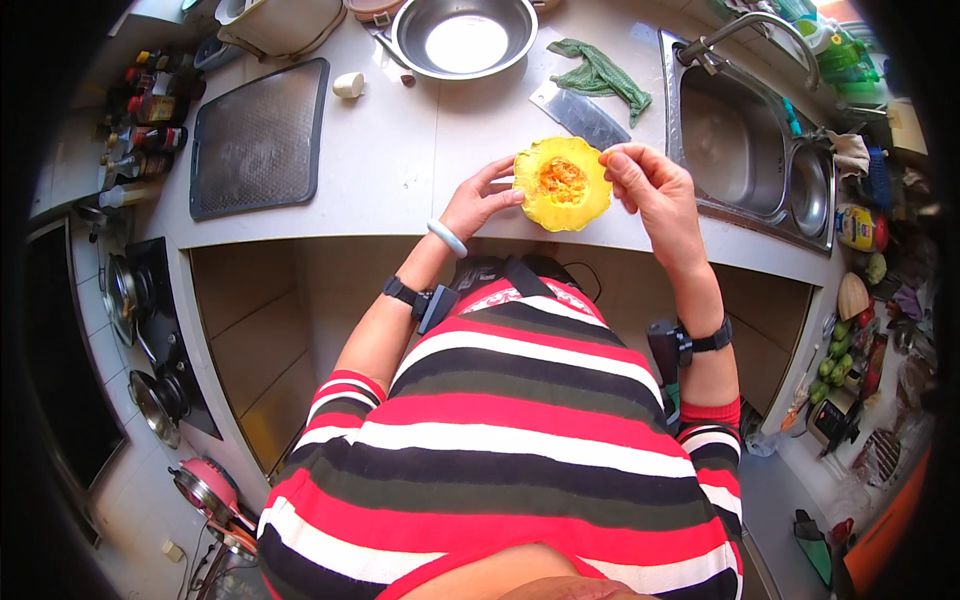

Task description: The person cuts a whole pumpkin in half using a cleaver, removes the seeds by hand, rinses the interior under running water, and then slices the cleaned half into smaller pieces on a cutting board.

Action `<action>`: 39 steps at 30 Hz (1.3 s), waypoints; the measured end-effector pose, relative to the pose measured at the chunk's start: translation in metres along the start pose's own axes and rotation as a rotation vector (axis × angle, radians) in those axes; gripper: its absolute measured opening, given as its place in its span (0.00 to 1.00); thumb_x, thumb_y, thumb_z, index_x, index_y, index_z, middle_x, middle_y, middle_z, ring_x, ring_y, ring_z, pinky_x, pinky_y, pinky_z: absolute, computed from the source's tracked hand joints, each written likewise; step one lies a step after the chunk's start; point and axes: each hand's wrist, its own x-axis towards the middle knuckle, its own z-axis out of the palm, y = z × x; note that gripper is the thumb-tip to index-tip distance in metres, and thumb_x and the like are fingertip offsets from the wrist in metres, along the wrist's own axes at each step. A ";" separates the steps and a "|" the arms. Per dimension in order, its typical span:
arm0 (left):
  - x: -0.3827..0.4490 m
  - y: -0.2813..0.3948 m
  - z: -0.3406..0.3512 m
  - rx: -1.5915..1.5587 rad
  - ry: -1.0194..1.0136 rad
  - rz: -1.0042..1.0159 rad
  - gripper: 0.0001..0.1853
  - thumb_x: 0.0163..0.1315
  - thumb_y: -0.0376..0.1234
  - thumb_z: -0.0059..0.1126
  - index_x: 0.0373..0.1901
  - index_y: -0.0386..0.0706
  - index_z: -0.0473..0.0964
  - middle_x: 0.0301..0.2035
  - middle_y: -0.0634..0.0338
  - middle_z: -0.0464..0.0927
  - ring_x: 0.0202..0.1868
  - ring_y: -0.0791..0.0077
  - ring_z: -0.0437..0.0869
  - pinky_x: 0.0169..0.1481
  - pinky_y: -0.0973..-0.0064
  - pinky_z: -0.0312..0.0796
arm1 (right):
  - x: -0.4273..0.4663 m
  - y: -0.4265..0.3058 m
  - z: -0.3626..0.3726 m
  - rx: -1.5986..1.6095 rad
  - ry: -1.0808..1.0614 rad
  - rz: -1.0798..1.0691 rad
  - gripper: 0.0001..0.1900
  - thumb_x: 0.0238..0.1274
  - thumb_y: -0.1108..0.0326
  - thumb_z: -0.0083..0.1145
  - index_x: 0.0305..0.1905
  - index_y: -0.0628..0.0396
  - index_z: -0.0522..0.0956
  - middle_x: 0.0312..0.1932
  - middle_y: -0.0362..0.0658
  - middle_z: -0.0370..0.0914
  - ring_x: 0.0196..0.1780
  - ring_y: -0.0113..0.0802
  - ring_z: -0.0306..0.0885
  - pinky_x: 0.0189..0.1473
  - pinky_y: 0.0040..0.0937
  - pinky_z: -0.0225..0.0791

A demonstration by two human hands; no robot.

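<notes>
A cut pumpkin half [536, 202] faces up near the counter's front edge, with yellow flesh and orange stringy pulp and seeds in its middle. My left hand [480, 202] grips its left side, thumb on the cut face and fingers around the rim. At the right rim is my right hand [660, 195], thumb and forefinger pinched together; whether they hold the rim or a small scrap is not clear. Just behind the pumpkin lies a cleaver [574, 112], its handle end hidden by my right hand. A crumpled green cloth [600, 71] lies beyond the blade.
A stainless steel bowl [401, 37] stands at the back, beside a small whitish piece [348, 85]. The dark-edged cutting board [259, 142] lies left. Right is a double sink [731, 142] with a faucet [750, 22]. Bottles [157, 109] crowd the far left.
</notes>
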 end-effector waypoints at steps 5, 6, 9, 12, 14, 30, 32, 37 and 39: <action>0.000 -0.001 0.001 -0.040 -0.004 -0.008 0.36 0.64 0.34 0.69 0.74 0.44 0.65 0.65 0.51 0.72 0.61 0.64 0.79 0.65 0.67 0.75 | -0.044 -0.089 0.021 -0.051 -0.143 -0.134 0.10 0.75 0.66 0.56 0.42 0.62 0.81 0.33 0.37 0.80 0.28 0.18 0.71 0.30 0.18 0.64; 0.000 -0.003 -0.001 -0.047 0.000 -0.011 0.36 0.64 0.34 0.69 0.74 0.45 0.65 0.65 0.51 0.72 0.61 0.64 0.80 0.65 0.67 0.75 | -0.047 -0.107 0.026 -0.042 -0.252 -0.405 0.08 0.73 0.68 0.57 0.40 0.62 0.82 0.31 0.40 0.81 0.27 0.21 0.73 0.29 0.19 0.65; -0.004 -0.010 -0.006 -0.053 0.037 -0.020 0.37 0.64 0.33 0.69 0.74 0.45 0.65 0.65 0.51 0.73 0.60 0.65 0.80 0.64 0.68 0.75 | -0.061 -0.139 0.035 0.127 -0.498 -0.770 0.07 0.66 0.75 0.58 0.35 0.62 0.85 0.29 0.45 0.84 0.26 0.27 0.77 0.25 0.20 0.69; 0.001 -0.007 -0.002 -0.043 0.016 -0.047 0.37 0.64 0.32 0.69 0.74 0.45 0.65 0.64 0.52 0.73 0.60 0.66 0.80 0.64 0.68 0.76 | -0.078 -0.144 0.047 0.295 -0.463 -0.876 0.06 0.59 0.74 0.61 0.35 0.66 0.85 0.30 0.50 0.82 0.27 0.35 0.80 0.25 0.26 0.73; 0.004 -0.004 -0.001 -0.028 0.011 -0.039 0.37 0.64 0.32 0.69 0.74 0.45 0.65 0.64 0.52 0.73 0.60 0.66 0.80 0.64 0.68 0.76 | -0.082 -0.140 0.050 0.367 -0.395 -0.950 0.08 0.56 0.72 0.63 0.35 0.68 0.84 0.30 0.51 0.80 0.25 0.38 0.80 0.23 0.29 0.72; -0.006 -0.008 -0.001 -0.054 0.004 0.000 0.35 0.68 0.37 0.65 0.75 0.44 0.64 0.68 0.52 0.70 0.64 0.67 0.77 0.67 0.67 0.73 | -0.011 -0.050 -0.019 -0.273 -0.123 -0.424 0.05 0.70 0.73 0.59 0.39 0.63 0.79 0.34 0.41 0.80 0.35 0.23 0.75 0.36 0.21 0.69; -0.003 -0.004 -0.002 -0.070 -0.033 0.041 0.33 0.70 0.36 0.61 0.75 0.45 0.63 0.69 0.51 0.69 0.68 0.65 0.73 0.68 0.67 0.72 | 0.007 0.019 -0.038 -0.351 -0.031 -0.251 0.05 0.71 0.73 0.59 0.45 0.62 0.79 0.38 0.40 0.81 0.37 0.21 0.77 0.40 0.21 0.72; 0.000 -0.022 -0.013 0.185 -0.028 0.168 0.42 0.64 0.31 0.65 0.79 0.46 0.55 0.71 0.52 0.65 0.72 0.61 0.67 0.75 0.64 0.64 | 0.012 0.133 -0.047 -0.477 -0.041 -0.031 0.29 0.62 0.78 0.59 0.69 0.58 0.69 0.54 0.47 0.81 0.47 0.31 0.81 0.48 0.28 0.76; 0.004 -0.024 -0.008 0.346 -0.030 0.188 0.49 0.59 0.31 0.70 0.80 0.47 0.51 0.72 0.52 0.64 0.74 0.60 0.65 0.77 0.64 0.61 | 0.006 0.135 -0.038 -0.455 -0.143 0.000 0.34 0.60 0.78 0.60 0.73 0.57 0.66 0.58 0.47 0.80 0.55 0.33 0.80 0.50 0.30 0.77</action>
